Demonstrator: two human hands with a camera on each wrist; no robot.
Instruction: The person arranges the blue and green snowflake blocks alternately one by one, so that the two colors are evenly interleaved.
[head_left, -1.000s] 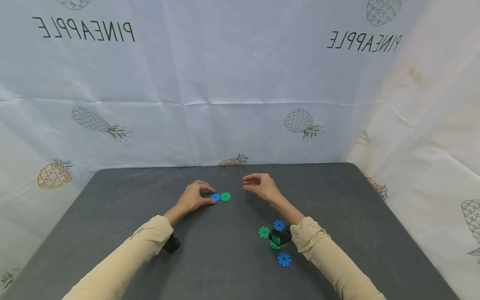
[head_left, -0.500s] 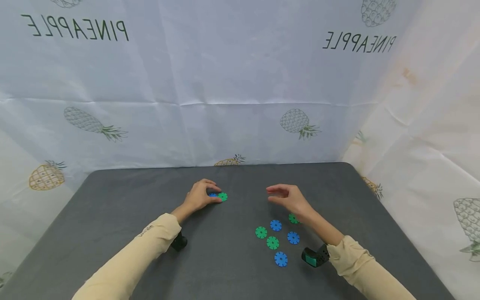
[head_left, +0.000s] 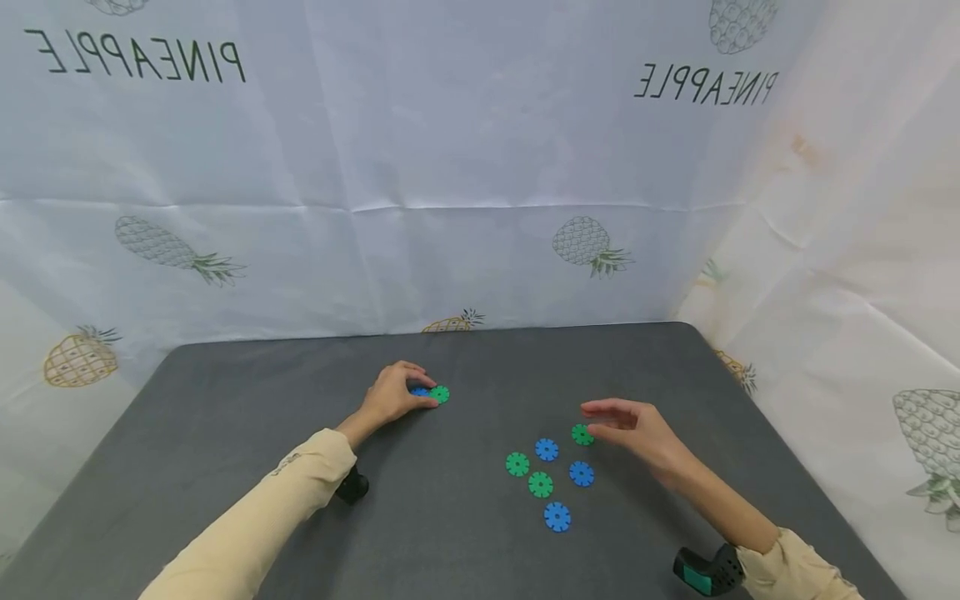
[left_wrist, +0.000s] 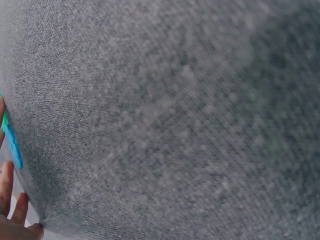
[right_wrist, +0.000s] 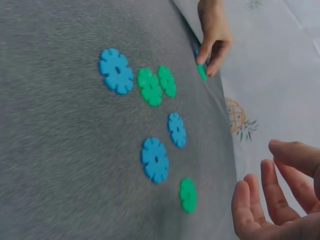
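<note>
At the far middle of the table in the head view, my left hand [head_left: 390,393] pinches a green notched disc [head_left: 441,394] between thumb and fingertips. A blue notched disc [head_left: 420,392] lies against its left side, partly covered by that hand. The right wrist view shows the same grip from the side. My right hand [head_left: 637,429] holds nothing, its fingers relaxed and thumb apart. It hovers beside a green notched disc [head_left: 582,434] at the far right of a loose group. Nearby lie a blue notched disc [head_left: 547,450] and another blue disc [head_left: 582,473].
Nearer the front of the group are a green disc [head_left: 517,464], a second green disc [head_left: 541,484] and a blue disc [head_left: 557,517], all flat on the dark grey table [head_left: 420,517]. A pineapple-print curtain [head_left: 450,167] hangs behind the table's far edge.
My right hand has moved right and nearer, away from the left hand to the loose discs. My left hand has shifted its fingers from the blue disc to the green one.
</note>
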